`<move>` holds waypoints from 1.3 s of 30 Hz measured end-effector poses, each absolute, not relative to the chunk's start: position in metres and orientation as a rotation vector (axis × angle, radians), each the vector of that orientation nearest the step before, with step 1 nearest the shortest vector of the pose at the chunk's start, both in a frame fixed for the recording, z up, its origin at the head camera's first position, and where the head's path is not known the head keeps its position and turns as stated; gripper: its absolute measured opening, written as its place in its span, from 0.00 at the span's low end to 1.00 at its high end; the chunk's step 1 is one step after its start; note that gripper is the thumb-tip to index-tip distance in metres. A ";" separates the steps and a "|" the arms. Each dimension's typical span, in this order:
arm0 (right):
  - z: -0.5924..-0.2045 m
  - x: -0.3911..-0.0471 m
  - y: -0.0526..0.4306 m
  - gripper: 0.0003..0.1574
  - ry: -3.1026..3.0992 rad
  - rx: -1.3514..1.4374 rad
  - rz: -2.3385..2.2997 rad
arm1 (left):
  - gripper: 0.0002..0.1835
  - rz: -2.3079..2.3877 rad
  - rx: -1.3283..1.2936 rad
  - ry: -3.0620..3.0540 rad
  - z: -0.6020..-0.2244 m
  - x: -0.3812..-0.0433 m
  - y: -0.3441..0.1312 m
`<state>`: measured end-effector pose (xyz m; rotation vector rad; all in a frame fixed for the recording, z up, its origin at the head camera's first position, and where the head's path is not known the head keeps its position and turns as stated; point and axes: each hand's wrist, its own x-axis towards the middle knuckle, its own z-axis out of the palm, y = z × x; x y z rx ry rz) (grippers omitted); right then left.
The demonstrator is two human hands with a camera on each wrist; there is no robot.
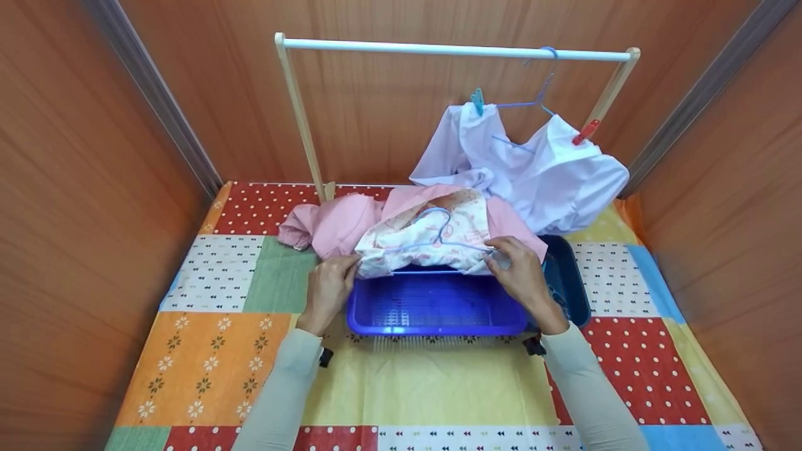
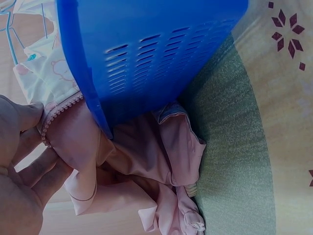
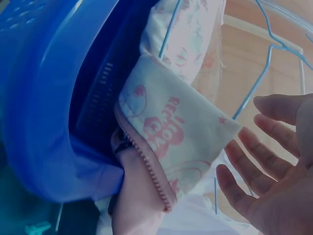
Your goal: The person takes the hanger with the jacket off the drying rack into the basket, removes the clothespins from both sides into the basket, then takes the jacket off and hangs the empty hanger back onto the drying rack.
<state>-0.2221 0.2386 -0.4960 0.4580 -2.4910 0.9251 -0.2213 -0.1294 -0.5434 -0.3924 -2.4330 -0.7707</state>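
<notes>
A pink zip jacket [image 1: 348, 219] with a printed white lining [image 1: 401, 247] lies spread over the far side of a blue basket [image 1: 438, 330]. On the lining rests a thin blue hanger [image 1: 442, 233], hook pointing away. My left hand [image 1: 329, 285] pinches the jacket's left front edge by the zipper [image 2: 61, 110], as the left wrist view shows. Beside the opposite edge is my right hand [image 1: 520, 269]. Its fingers [image 3: 257, 166] are spread and relaxed, with the fingertips right at the lining's folded corner near the hanger's end.
A white rail [image 1: 407, 46] on wooden posts stands behind. From it hangs a white shirt [image 1: 532, 181] on a blue hanger, with a teal clothespin [image 1: 478, 101] and a red clothespin [image 1: 587, 132]. A dark basin [image 1: 573, 282] sits right of the basket. Wooden panels enclose the patchwork cloth [image 1: 438, 388].
</notes>
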 end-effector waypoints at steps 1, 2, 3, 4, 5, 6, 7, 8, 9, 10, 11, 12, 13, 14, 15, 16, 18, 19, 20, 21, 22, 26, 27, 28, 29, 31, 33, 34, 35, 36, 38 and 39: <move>-0.497 -0.223 0.238 0.16 -2.502 0.455 0.923 | 0.08 -0.767 -0.391 -2.436 -0.544 -0.221 -0.129; -0.497 -0.224 0.237 0.15 -2.513 0.451 0.918 | 0.09 -0.763 -0.390 -2.439 -0.544 -0.221 -0.129; -0.498 -0.225 0.236 0.15 -2.524 0.449 0.917 | 0.09 -0.757 -0.389 -2.442 -0.544 -0.221 -0.129; -0.498 -0.226 0.236 0.15 -2.534 0.449 0.915 | 0.09 -0.752 -0.388 -2.445 -0.543 -0.221 -0.129; -0.498 -0.227 0.235 0.15 -2.546 0.447 0.909 | 0.08 -0.748 -0.388 -2.445 -0.543 -0.220 -0.129; -0.499 -0.228 0.235 0.14 -2.557 0.446 0.907 | 0.08 -0.742 -0.385 -2.448 -0.543 -0.220 -0.129; -0.499 -0.229 0.235 0.14 -2.571 0.442 0.904 | 0.09 -0.742 -0.385 -2.449 -0.543 -0.220 -0.129; -0.500 -0.230 0.235 0.14 -2.586 0.438 0.895 | 0.08 -0.742 -0.386 -2.449 -0.543 -0.220 -0.129; -0.501 -0.231 0.235 0.13 -2.602 0.433 0.886 | 0.08 -0.742 -0.385 -2.450 -0.543 -0.220 -0.129; -0.502 -0.232 0.235 0.12 -2.622 0.424 0.872 | 0.08 -0.744 -0.386 -2.450 -0.543 -0.220 -0.129; -0.502 -0.233 0.235 0.12 -2.641 0.412 0.858 | 0.08 -0.745 -0.386 -2.449 -0.543 -0.220 -0.129; -0.503 -0.233 0.236 0.12 -2.656 0.400 0.845 | 0.08 -0.744 -0.386 -2.451 -0.544 -0.221 -0.129; -0.505 -0.234 0.236 0.12 -2.670 0.388 0.833 | 0.08 -0.744 -0.387 -2.449 -0.544 -0.221 -0.129; -0.505 -0.234 0.237 0.11 -2.682 0.376 0.823 | 0.08 -0.745 -0.388 -2.447 -0.544 -0.221 -0.129; -0.506 -0.235 0.237 0.11 -2.692 0.364 0.822 | 0.08 -0.746 -0.391 -2.446 -0.544 -0.221 -0.129; -0.507 -0.235 0.238 0.11 -2.699 0.353 0.821 | 0.08 -0.745 -0.393 -2.444 -0.544 -0.221 -0.129; -0.507 -0.235 0.240 0.11 -2.702 0.342 0.832 | 0.09 -0.744 -0.394 -2.444 -0.544 -0.221 -0.129; -0.508 -0.235 0.241 0.11 -2.705 0.336 0.840 | 0.09 -0.744 -0.394 -2.444 -0.544 -0.221 -0.130; -0.507 -0.235 0.241 0.11 -2.705 0.332 0.848 | 0.09 -0.746 -0.393 -2.445 -0.544 -0.221 -0.130; -0.507 -0.235 0.242 0.11 -2.702 0.328 0.857 | 0.09 -0.747 -0.392 -2.447 -0.544 -0.221 -0.130; -0.508 -0.235 0.243 0.12 -2.695 0.331 0.859 | 0.09 -0.748 -0.389 -2.449 -0.544 -0.221 -0.130; -0.508 -0.234 0.247 0.12 -2.681 0.321 0.867 | 0.09 -0.759 -0.388 -2.448 -0.545 -0.222 -0.130; -0.508 -0.234 0.248 0.12 -2.678 0.317 0.863 | 0.09 -0.761 -0.390 -2.445 -0.545 -0.222 -0.130; -0.508 -0.234 0.250 0.12 -2.676 0.313 0.858 | 0.09 -0.763 -0.391 -2.441 -0.545 -0.222 -0.130; -0.508 -0.234 0.251 0.12 -2.676 0.303 0.857 | 0.08 -0.765 -0.393 -2.436 -0.545 -0.222 -0.130; -0.509 -0.233 0.254 0.12 -2.674 0.291 0.849 | 0.08 -0.764 -0.396 -2.428 -0.545 -0.222 -0.130; -0.509 -0.233 0.257 0.12 -2.672 0.275 0.849 | 0.08 -0.759 -0.395 -2.425 -0.545 -0.222 -0.130; -0.509 -0.232 0.258 0.12 -2.672 0.268 0.849 | 0.08 -0.756 -0.394 -2.424 -0.545 -0.222 -0.130; -0.510 -0.232 0.259 0.12 -2.673 0.262 0.849 | 0.08 -0.754 -0.393 -2.423 -0.545 -0.222 -0.130; -0.510 -0.232 0.261 0.12 -2.673 0.258 0.853 | 0.08 -0.752 -0.393 -2.422 -0.545 -0.222 -0.129; -0.511 -0.231 0.263 0.12 -2.672 0.251 0.863 | 0.08 -0.750 -0.393 -2.420 -0.545 -0.223 -0.129; -0.511 -0.231 0.265 0.12 -2.670 0.252 0.867 | 0.08 -0.750 -0.395 -2.421 -0.545 -0.223 -0.129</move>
